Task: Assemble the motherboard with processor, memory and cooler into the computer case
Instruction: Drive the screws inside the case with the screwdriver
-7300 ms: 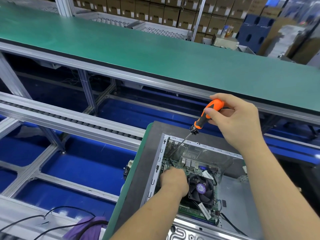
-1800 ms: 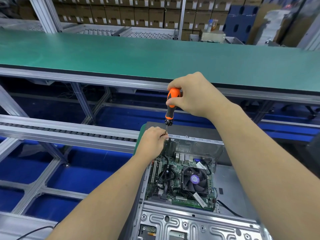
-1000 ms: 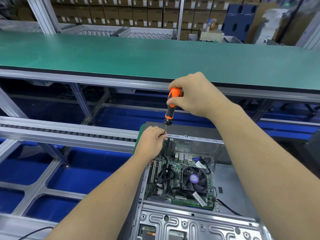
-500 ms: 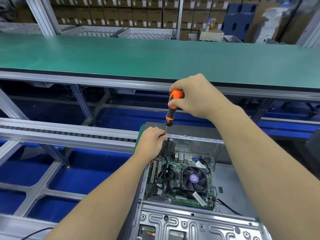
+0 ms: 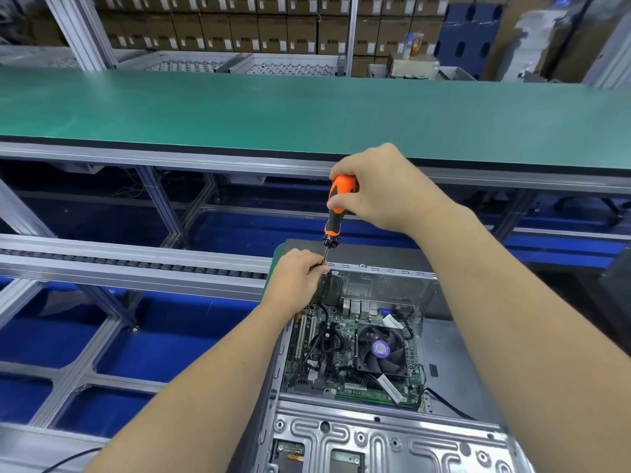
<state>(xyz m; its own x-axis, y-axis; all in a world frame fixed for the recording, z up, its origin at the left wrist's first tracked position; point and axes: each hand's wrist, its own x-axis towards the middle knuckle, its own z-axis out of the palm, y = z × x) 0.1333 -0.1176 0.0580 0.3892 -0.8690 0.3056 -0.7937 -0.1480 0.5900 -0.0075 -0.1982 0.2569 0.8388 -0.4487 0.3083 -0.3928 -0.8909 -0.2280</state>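
Motherboard (image 5: pixel 345 356) with fan (image 5: pixel 380 349): seated in open case (image 5: pixel 386 438), 6 o'clock. Right grip (image 5: pixel 379 189) closed round orange screwdriver (image 5: pixel 336 208), upright at case's 11 o'clock corner; left grip (image 5: pixel 297 278) pinches its shaft. Green counter (image 5: pixel 307 110) at 12 o'clock.

Single head-worn wide-angle view, facing forward and down, close above the workbench (image 5: pixel 307 110)

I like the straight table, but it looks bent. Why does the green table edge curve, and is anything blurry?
Head view: the wide-angle lens bows the green table edge; the cardboard boxes behind look soft, while the motherboard, the cooler fan and the orange screwdriver are sharp; the metal case has mild shine.
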